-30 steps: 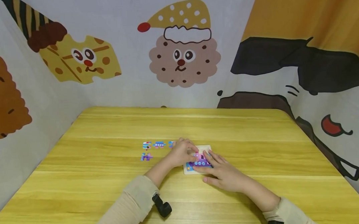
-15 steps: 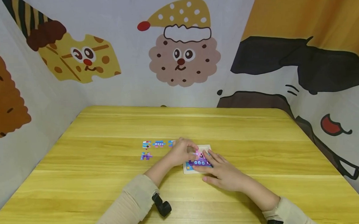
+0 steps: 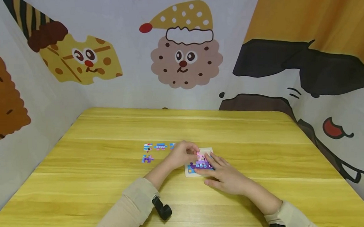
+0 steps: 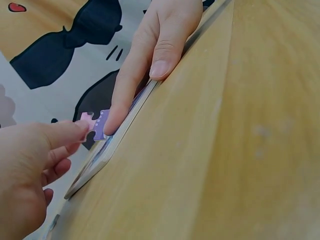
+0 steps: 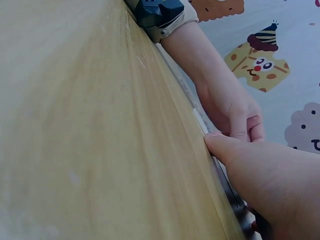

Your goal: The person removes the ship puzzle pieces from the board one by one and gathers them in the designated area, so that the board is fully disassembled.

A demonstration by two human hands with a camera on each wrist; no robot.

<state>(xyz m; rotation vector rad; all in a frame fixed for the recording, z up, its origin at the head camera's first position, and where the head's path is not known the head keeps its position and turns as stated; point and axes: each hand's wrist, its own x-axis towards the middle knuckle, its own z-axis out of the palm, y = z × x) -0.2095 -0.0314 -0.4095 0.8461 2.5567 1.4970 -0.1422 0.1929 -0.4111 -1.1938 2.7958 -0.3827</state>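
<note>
A pink and purple jigsaw piece (image 4: 101, 125) is pinched between the thumb and fingers of my left hand (image 3: 181, 155). In the left wrist view it stands tilted above the puzzle board (image 3: 208, 150), a small pale-rimmed board with a blue and purple picture. My right hand (image 3: 226, 173) lies across the board's right side with its fingers extended, and its index fingertip overlaps the purple end of the piece in the left wrist view. Its thumb (image 5: 216, 140) rests at the board's near edge. The hands hide parts of the picture.
Left of the board several loose jigsaw pieces lie on the wooden table (image 3: 112, 197): a striped one (image 3: 148, 147), a blue one (image 3: 160, 146), a purple one (image 3: 147, 158), and another (image 3: 172, 146) partly behind my left hand. A cartoon-printed cloth (image 3: 123, 92) hangs behind the table.
The pink and purple piece has shifted slightly and now overlaps the purple picture in the head view. My left hand has moved little, and my right hand stays on the board.
</note>
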